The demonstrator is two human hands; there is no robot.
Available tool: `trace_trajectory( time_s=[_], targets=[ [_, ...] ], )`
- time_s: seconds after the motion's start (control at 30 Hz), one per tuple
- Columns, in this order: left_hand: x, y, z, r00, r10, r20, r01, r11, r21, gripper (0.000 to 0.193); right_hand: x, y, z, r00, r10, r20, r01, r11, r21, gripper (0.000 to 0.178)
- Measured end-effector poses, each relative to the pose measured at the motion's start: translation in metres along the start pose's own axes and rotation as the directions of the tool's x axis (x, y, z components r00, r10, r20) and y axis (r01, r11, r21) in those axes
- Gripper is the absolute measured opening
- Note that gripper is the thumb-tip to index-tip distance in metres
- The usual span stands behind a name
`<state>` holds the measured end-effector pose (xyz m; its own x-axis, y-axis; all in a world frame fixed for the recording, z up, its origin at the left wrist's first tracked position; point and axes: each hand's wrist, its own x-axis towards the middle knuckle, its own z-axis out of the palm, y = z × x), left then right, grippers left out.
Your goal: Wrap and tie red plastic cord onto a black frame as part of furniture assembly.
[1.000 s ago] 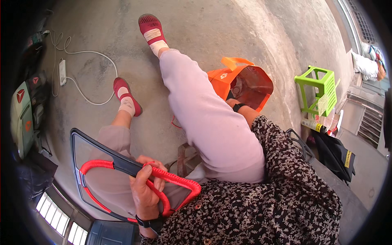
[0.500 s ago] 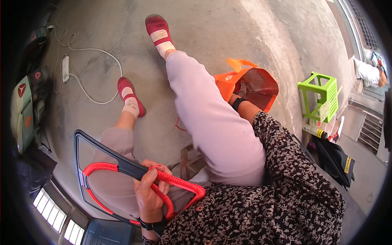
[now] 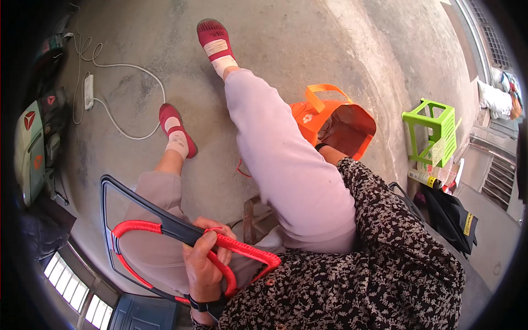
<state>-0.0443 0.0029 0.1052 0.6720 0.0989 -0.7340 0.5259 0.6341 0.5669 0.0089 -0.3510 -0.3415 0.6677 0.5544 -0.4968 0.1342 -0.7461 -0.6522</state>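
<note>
My left hand (image 3: 206,261) is closed around a dark frame (image 3: 184,229) of bent bars above my lap. Parts of its bars are wrapped tightly in red cord (image 3: 247,250); a thinner outer loop reaches out to the left. Beyond my raised right knee stands an orange bag (image 3: 309,122) with a strap handle, its mouth open toward the right. My right arm (image 3: 333,156) reaches to the bag's near side. A dark band shows at that wrist; the right hand itself is hidden by the bag, so its fingers do not show.
A green plastic stool (image 3: 434,132) stands at the right, with a black bag (image 3: 448,214) and a yellow-and-black container (image 3: 423,177) nearby. A white power strip (image 3: 88,92) and its cable lie on the floor at far left. Under my leg is a small brown wooden piece (image 3: 254,220).
My right hand has sunk out of sight at the orange bag, which has shifted a little, its handle now standing higher. My left hand and the frame have hardly moved.
</note>
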Motion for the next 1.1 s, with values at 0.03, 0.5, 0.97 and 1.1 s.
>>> trace_trajectory(
  time_s=[0.03, 0.5, 0.97, 1.1],
  targets=[
    [0.0, 0.002, 0.006, 1.0, -0.007, 0.008, 0.007, 1.0, 0.013, 0.014, 0.053, -0.032, -0.029, 1.0, 0.017, -0.014, -0.017, 1.0, -0.012, 0.037],
    [0.031, 0.018, -0.013, 0.999, 0.028, 0.038, -0.027, 1.0, -0.014, 0.013, -0.054, -0.149, -0.175, 0.817, 0.274, -0.507, -0.081, 0.926, 0.37, 0.035],
    [0.052, 0.032, -0.024, 0.992, 0.099, 0.077, -0.104, 0.993, 0.055, 0.014, -0.091, -0.159, -0.216, 0.752, 0.405, -0.52, 0.537, 0.08, 0.84, 0.043],
    [0.052, 0.023, -0.005, 0.997, 0.039, 0.071, -0.05, 0.988, 0.149, 0.017, -0.079, -0.15, -0.225, 0.767, 0.461, -0.445, 0.626, -0.387, 0.677, 0.038]
  ],
)
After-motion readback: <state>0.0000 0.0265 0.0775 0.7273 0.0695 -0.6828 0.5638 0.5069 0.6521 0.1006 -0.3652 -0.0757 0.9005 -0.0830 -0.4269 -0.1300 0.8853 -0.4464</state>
